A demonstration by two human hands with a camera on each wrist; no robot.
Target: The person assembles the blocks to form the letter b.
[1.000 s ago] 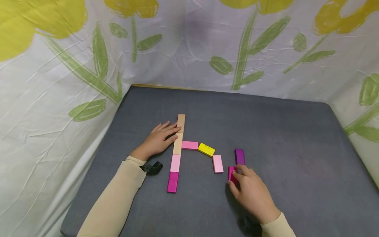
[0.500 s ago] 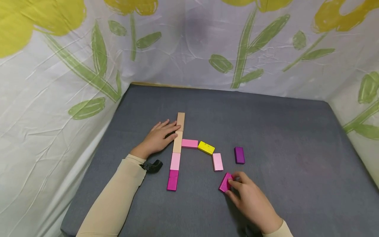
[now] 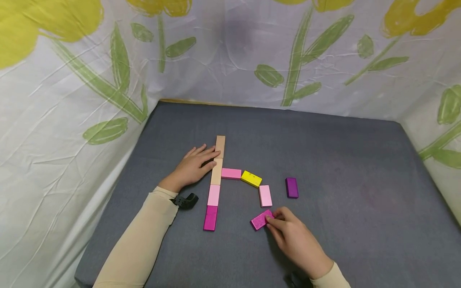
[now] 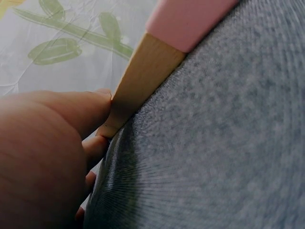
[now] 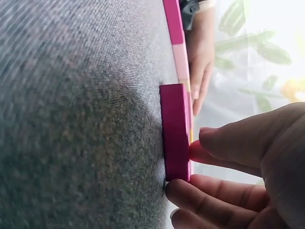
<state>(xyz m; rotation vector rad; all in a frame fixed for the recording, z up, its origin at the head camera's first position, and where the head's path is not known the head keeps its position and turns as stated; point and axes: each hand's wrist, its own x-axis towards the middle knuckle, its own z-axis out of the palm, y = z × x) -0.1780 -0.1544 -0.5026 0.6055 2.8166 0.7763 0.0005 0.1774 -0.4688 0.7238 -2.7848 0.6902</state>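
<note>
Four blocks form a straight column: two wooden ones (image 3: 217, 172), a light pink one (image 3: 213, 195) and a magenta one (image 3: 210, 218) at the near end. My left hand (image 3: 191, 170) rests with spread fingers against the wooden blocks, which the left wrist view also shows (image 4: 143, 71). Off the column run a pink block (image 3: 231, 173), a tilted yellow block (image 3: 251, 179) and a light pink block (image 3: 265, 196). My right hand (image 3: 300, 244) pinches the right end of a slanted magenta block (image 3: 261, 220) just below; in the right wrist view this block (image 5: 175, 131) lies on the cloth.
A purple block (image 3: 292, 188) lies apart on the right. The dark grey cloth-covered table (image 3: 342, 168) backs onto a white curtain (image 3: 237, 72) with yellow flowers and green leaves. A black band (image 3: 185, 201) is on the left wrist.
My right hand has moved left with the magenta block, away from the purple block, and the block has turned from upright to slanted. My left hand has stayed at the wooden blocks.
</note>
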